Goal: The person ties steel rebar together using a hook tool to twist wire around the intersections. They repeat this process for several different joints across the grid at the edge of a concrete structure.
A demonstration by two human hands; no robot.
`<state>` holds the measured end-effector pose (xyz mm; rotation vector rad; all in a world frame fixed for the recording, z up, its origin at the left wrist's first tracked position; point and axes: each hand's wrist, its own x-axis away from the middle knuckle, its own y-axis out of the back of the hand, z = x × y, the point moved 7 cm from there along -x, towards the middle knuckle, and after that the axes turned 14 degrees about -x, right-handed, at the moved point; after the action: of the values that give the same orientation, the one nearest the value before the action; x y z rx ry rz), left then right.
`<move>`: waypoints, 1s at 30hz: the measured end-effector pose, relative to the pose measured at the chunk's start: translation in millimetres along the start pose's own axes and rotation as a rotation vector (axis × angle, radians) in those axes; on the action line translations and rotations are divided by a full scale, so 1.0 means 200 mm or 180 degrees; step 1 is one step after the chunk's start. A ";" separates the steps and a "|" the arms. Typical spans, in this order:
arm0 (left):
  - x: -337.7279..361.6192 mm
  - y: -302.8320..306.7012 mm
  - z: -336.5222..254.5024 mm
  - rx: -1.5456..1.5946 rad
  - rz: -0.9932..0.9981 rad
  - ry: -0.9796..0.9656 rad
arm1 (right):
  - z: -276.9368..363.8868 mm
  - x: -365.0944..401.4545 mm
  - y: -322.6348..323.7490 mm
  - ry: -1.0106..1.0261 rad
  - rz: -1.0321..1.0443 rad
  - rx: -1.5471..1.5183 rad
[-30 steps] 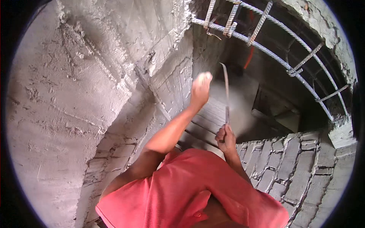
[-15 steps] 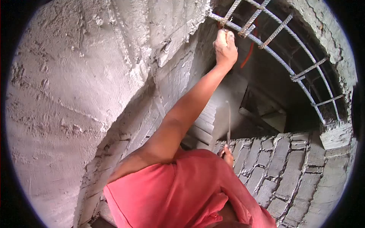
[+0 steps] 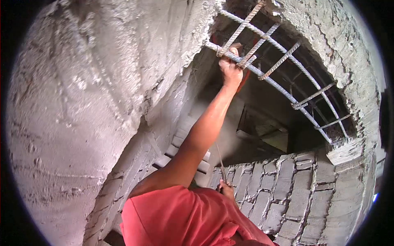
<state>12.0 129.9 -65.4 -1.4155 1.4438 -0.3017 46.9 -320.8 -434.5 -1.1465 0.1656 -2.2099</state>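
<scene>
My left hand (image 3: pixel 231 70) reaches up to the rebar grid, closed round the lower curved rebar (image 3: pixel 279 85). Its fingertips show past the bar, close to a ribbed cross bar (image 3: pixel 241 29); part of the fingers is hidden. Lower down, beside the brickwork, my right hand (image 3: pixel 226 189) is closed on a thin rod (image 3: pixel 221 160) that points upward. The rod's lower end is hidden in that hand. A red flexible tube (image 3: pixel 243 82) hangs behind my left wrist, partly covered.
Rough plastered concrete (image 3: pixel 74 123) fills the left side. A brick wall (image 3: pixel 283 188) with open joints lies at lower right. A broken concrete edge (image 3: pixel 340 61) frames the rebar opening. Behind it is a dark recess with a pale panel (image 3: pixel 273 137).
The view has shifted, so the rebar and bricks sit further left and lower. My left hand has moved from just below the curved rebar to round it. My right hand still holds the rod.
</scene>
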 end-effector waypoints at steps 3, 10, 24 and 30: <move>-0.01 -0.02 -0.07 0.0108 0.0523 -0.0528 | 0.01 0.04 0.02 -0.0010 -0.0164 0.0031; 0.03 0.01 -0.11 0.0062 0.0935 0.1060 | 0.06 0.06 0.06 0.0299 -0.0130 0.0063; 0.15 0.07 -0.25 0.0302 0.1410 0.1635 | 0.35 0.27 -0.16 0.2307 0.0520 0.1236; 0.21 0.31 -0.42 -0.1320 -0.0085 0.1068 | 0.49 0.37 -0.39 0.2320 0.0690 0.1425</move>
<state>-79.5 72.2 -98.4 -1.7794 1.8379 -0.2758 55.3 -286.5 -293.4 -0.0554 0.0810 -2.2113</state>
